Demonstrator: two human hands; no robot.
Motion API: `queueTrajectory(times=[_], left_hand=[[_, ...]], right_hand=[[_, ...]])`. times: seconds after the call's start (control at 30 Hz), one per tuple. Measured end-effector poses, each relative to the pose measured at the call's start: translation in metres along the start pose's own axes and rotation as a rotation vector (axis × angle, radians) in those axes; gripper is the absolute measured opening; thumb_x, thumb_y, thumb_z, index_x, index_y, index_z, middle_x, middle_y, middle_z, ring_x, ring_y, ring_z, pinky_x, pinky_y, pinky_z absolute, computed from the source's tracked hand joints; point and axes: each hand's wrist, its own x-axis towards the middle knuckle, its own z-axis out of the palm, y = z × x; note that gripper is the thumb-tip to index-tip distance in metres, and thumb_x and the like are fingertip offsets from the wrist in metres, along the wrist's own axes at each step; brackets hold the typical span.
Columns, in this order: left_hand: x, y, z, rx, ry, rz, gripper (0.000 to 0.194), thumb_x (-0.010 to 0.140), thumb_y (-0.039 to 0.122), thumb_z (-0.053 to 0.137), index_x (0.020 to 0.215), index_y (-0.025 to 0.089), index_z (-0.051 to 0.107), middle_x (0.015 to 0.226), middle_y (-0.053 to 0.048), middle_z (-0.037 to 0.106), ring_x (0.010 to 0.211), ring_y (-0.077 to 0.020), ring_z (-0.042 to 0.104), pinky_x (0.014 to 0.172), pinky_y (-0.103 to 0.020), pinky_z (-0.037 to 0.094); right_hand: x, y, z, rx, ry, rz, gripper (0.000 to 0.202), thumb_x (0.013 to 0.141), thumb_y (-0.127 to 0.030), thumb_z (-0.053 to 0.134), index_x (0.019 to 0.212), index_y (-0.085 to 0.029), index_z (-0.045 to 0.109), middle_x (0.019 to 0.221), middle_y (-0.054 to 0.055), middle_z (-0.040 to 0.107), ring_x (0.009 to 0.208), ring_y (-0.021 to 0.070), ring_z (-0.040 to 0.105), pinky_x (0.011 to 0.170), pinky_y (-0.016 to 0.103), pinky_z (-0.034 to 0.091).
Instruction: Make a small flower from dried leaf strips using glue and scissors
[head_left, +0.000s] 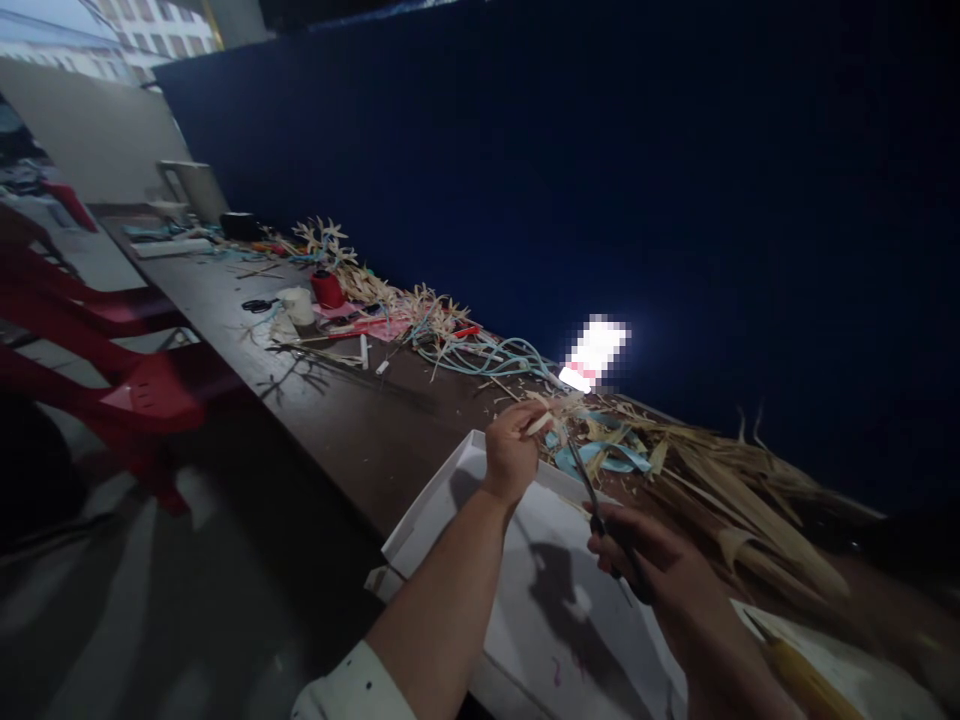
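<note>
My left hand [512,452] is closed, with a small pale strip of dry husk [538,424] pinched between thumb and fingers. In my right hand [660,560] is a pair of scissors [584,468], gripped by its dark handles. The blades point up and away from me, their tips close to the pale strip; whether they touch it, I cannot tell. Under both hands lies a shallow white box lid [431,505] with pinkish marks on its face. Just beyond the scissors are light-blue ribbon [626,462] and scattered husk scraps.
Long dry husks [757,520] heap up at the right. A glaring light [596,352] stands by the dark blue partition [600,180]. Farther along are pale husk flowers [431,312], a red thread spool [328,289] and black scissors [259,306]. Red chairs [150,390] flank the table's left edge.
</note>
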Motion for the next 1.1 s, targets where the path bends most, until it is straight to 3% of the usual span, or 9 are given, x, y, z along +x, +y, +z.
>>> queueTrajectory(times=[0.47,1.1], left_hand=[[0.001,0.012,0.001,0.002,-0.018,0.019,0.012,0.071,0.012,0.064,0.08,0.015,0.07,0.087,-0.009,0.071,0.082,-0.0161,0.066,0.075,-0.028,0.053],[-0.001,0.002,0.0,0.056,-0.047,0.066,0.014,0.073,0.012,0.062,0.084,0.015,0.07,0.09,-0.008,0.071,0.083,-0.0155,0.066,0.075,-0.027,0.053]], right_hand=[[0.001,0.001,0.001,0.025,0.028,0.017,0.045,0.061,-0.042,0.078,0.101,-0.023,0.07,0.083,0.005,0.068,0.066,0.0153,0.059,0.057,0.023,0.048],[0.001,-0.002,0.001,0.017,0.038,-0.025,0.044,0.061,-0.041,0.077,0.101,-0.023,0.071,0.08,0.004,0.069,0.064,0.014,0.061,0.056,0.021,0.049]])
